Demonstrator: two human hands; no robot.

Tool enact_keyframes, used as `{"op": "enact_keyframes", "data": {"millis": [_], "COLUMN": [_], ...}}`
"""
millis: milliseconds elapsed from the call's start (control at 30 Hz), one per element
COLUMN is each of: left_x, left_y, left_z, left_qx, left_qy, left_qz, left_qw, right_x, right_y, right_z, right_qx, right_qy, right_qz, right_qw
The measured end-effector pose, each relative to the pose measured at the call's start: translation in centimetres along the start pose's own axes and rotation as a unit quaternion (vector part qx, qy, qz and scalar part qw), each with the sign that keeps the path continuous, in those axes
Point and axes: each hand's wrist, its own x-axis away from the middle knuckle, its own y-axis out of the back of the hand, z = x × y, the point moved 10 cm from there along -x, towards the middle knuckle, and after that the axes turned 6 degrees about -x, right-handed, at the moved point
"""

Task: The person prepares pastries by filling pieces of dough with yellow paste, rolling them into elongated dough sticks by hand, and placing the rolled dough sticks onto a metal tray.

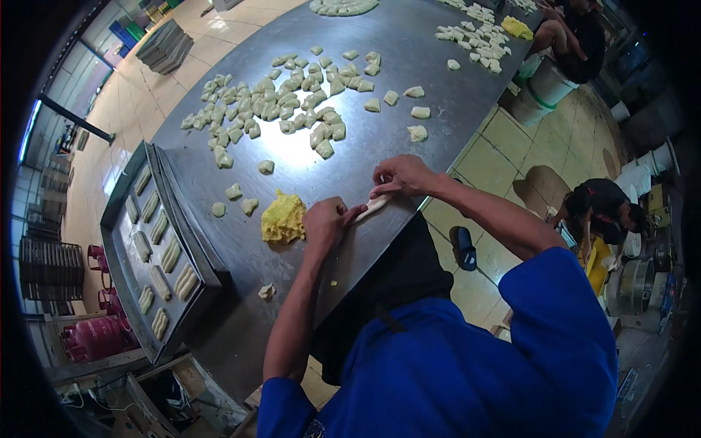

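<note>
Near the front edge of the metal table [330, 177], a short pale strip of dough [374, 206] stretches between my two hands. My left hand [326, 223] has its fingers closed on the strip's left end. At the right end, my right hand [405, 177] pinches the dough between thumb and fingers. A lump of crumbly yellow filling [283, 218] sits just left of my left hand. Beyond my hands lie many small cut dough pieces [266, 102], some piled and some loose. One ragged dough piece [417, 133] rests beyond my right hand.
On the left, a metal tray [162, 325] holds rows of shaped dough sticks [170, 256]. Pink gas cylinders [97, 337] stand below it. A person [577, 40] sits at the far right by a white bucket [542, 91]; another person [606, 212] bends low. A dark slipper [464, 248] is on the floor.
</note>
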Motion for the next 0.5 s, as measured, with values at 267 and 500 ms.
{"op": "enact_keyframes", "data": {"millis": [267, 500], "left_x": [-0.5, -0.6], "left_y": [-0.2, 0.0], "left_z": [0.2, 0.7], "left_qx": [-0.017, 0.017], "left_qy": [0.008, 0.041], "left_qz": [-0.021, 0.022], "left_qw": [1.0, 0.999], "right_x": [-0.4, -0.9], "right_y": [-0.1, 0.0], "right_z": [0.5, -0.7], "right_qx": [0.017, 0.001], "right_qy": [0.032, -0.008], "right_qz": [-0.013, -0.01], "right_qw": [0.999, 1.0]}}
